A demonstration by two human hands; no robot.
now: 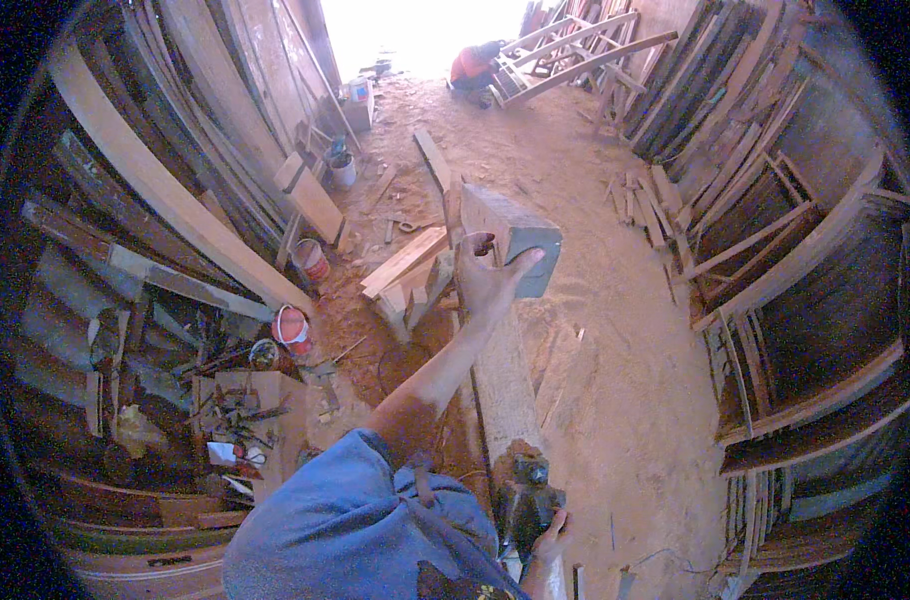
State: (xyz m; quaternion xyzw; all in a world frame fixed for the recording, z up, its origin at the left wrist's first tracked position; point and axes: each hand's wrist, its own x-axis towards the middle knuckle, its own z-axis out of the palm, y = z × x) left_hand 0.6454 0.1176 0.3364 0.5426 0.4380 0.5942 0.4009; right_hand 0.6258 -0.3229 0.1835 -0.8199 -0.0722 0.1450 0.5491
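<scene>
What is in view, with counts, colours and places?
timber block: one, grey front, centre
power tool: one, dark, bottom centre
plank: one, pale, centre
offcuts: several, tan, left of block
buckets: at least three, reddish and whitish, left
clutter: uncounted, mixed, lower left
leaning boards: many, brown, both sides
wooden framework: uncounted, pale, top
person: one, orange clothes, top
floor: one, brown, beneath
clothing: uncounted, blue, bottom
left hand: one, bare, on block
right hand: one, bare, at tool

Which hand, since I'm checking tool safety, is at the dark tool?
The right hand, low in the picture against the dark tool. The left hand is farther forward, holding the grey-ended block.
</scene>
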